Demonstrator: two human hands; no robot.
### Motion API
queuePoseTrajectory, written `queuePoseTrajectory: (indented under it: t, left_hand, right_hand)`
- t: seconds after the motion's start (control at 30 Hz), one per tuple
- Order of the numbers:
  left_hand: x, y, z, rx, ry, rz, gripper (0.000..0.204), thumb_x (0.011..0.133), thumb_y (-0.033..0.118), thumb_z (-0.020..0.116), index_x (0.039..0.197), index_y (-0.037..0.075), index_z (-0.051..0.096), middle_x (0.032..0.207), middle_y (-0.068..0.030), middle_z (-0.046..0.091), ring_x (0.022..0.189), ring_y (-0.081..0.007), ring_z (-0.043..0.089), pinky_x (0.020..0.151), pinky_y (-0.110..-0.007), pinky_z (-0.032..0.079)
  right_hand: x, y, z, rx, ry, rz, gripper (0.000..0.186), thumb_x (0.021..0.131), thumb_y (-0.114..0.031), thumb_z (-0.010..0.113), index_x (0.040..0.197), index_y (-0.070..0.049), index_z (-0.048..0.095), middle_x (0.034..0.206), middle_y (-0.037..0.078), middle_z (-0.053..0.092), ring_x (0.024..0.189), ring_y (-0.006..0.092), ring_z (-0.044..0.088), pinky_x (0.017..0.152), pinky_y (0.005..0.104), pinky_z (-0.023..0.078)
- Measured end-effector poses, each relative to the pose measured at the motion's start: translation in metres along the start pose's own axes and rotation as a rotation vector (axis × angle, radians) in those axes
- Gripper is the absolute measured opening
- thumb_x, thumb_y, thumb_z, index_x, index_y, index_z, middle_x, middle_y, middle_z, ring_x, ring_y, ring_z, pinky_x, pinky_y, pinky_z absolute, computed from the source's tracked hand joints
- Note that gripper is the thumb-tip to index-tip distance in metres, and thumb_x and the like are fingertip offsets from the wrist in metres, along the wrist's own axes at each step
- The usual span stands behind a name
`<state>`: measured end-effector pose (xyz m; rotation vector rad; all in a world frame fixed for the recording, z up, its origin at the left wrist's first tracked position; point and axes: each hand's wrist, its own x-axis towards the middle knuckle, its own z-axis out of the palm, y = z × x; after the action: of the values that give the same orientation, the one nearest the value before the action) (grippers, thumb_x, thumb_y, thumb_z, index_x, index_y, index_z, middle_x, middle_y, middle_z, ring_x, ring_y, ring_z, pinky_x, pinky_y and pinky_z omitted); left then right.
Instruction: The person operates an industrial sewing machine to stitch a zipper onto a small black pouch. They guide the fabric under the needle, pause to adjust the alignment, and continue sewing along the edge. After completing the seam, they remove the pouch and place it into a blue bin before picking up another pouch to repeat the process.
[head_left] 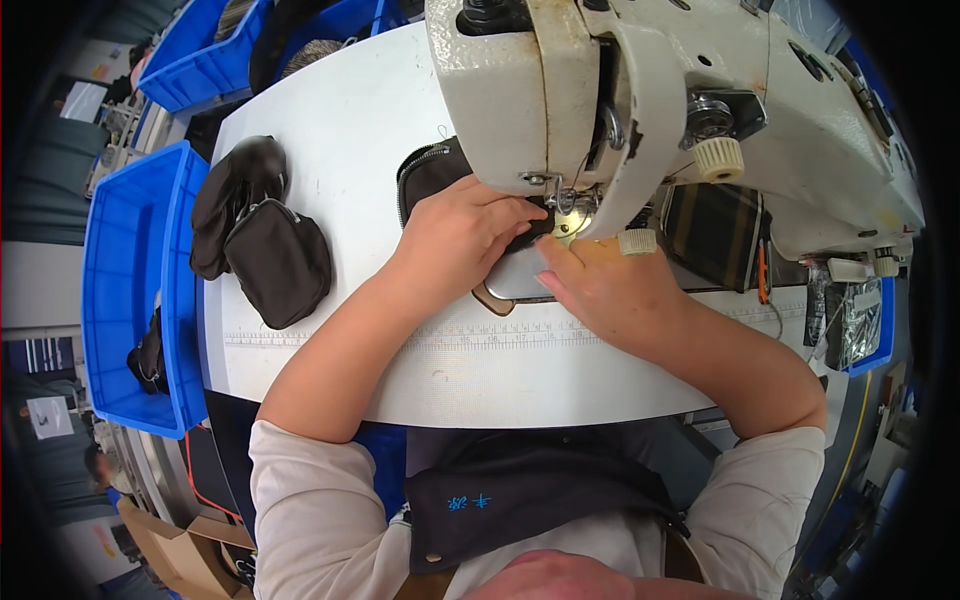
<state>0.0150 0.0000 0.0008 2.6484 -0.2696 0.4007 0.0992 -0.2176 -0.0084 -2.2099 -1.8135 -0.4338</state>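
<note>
A dark brown zippered pouch (430, 172) lies on the bed of a white sewing machine (500, 100), partly hidden by the machine head. My left hand (465, 228) presses on it, fingers together and their tips close to the presser foot (562, 200). Just right of the needle area is my right hand (612, 285), its fingers bent and a pale band (637, 241) round one of them. Its fingertips meet the pouch's edge; what they pinch, if anything, is hidden. On the left part of the table lie more dark pouches (280, 262).
A blue bin (140, 230) stands off the table's left edge, with a dark item inside. More blue bins (205, 60) are at the far left. A ruler strip (480, 336) crosses the white table (330, 95). Orange-handled snips (763, 272) lie by striped dark cloth (712, 235) at right.
</note>
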Motion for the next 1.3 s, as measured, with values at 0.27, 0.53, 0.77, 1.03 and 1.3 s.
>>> queuePoseTrajectory:
  t: [0.27, 0.53, 0.77, 1.03, 1.3]
  left_hand:
    - [0.0012, 0.0049, 0.0035, 0.079, 0.027, -0.037, 0.018, 0.087, 0.007, 0.076, 0.105, 0.01, 0.079, 0.106, -0.0057, 0.075, 0.1, -0.028, 0.072, 0.081, -0.039, 0.059]
    - [0.0023, 0.0037, 0.0016, 0.074, 0.018, -0.085, 0.016, 0.091, 0.012, 0.075, 0.106, 0.01, 0.08, 0.099, -0.0085, 0.076, 0.094, -0.0293, 0.072, 0.082, -0.04, 0.059]
    - [0.0006, 0.0021, 0.0049, -0.023, -0.001, -0.127, 0.019, 0.092, 0.011, 0.074, 0.111, 0.01, 0.079, 0.1, -0.0099, 0.076, 0.096, -0.03, 0.072, 0.082, -0.041, 0.059]
    - [0.0021, 0.002, 0.0026, 0.134, 0.04, 0.043, 0.027, 0.081, 0.004, 0.073, 0.107, 0.01, 0.078, 0.107, -0.0057, 0.074, 0.101, -0.0278, 0.071, 0.082, -0.038, 0.06]
    - [0.0011, -0.0004, 0.0047, 0.149, 0.076, 0.059, 0.025, 0.08, 0.005, 0.073, 0.104, 0.01, 0.078, 0.106, -0.0041, 0.074, 0.102, -0.0265, 0.071, 0.082, -0.037, 0.06]
  right_hand:
    - [0.0, 0.0014, 0.0021, -0.024, -0.044, 0.042, 0.033, 0.097, -0.039, 0.073, 0.112, -0.009, 0.07, 0.052, -0.001, 0.057, 0.044, 0.0205, 0.056, 0.052, 0.0342, 0.045]
    - [0.0009, 0.0042, 0.0034, 0.0, -0.006, 0.045, 0.036, 0.098, -0.041, 0.071, 0.116, -0.009, 0.072, 0.053, -0.001, 0.057, 0.047, 0.0207, 0.058, 0.053, 0.0346, 0.046]
    - [0.0013, 0.0021, -0.003, 0.074, -0.083, 0.016, 0.035, 0.101, -0.039, 0.068, 0.118, -0.008, 0.069, 0.055, -0.001, 0.06, 0.047, 0.0193, 0.059, 0.054, 0.035, 0.045]
    - [0.0001, 0.0022, 0.0012, 0.026, -0.033, -0.017, 0.036, 0.101, -0.036, 0.068, 0.123, -0.007, 0.073, 0.059, 0.001, 0.063, 0.053, 0.0192, 0.063, 0.055, 0.035, 0.047]
    - [0.0024, 0.0013, 0.0013, -0.035, 0.008, -0.032, 0.038, 0.099, -0.037, 0.07, 0.123, -0.008, 0.074, 0.072, 0.001, 0.067, 0.063, 0.0185, 0.066, 0.056, 0.0351, 0.049]
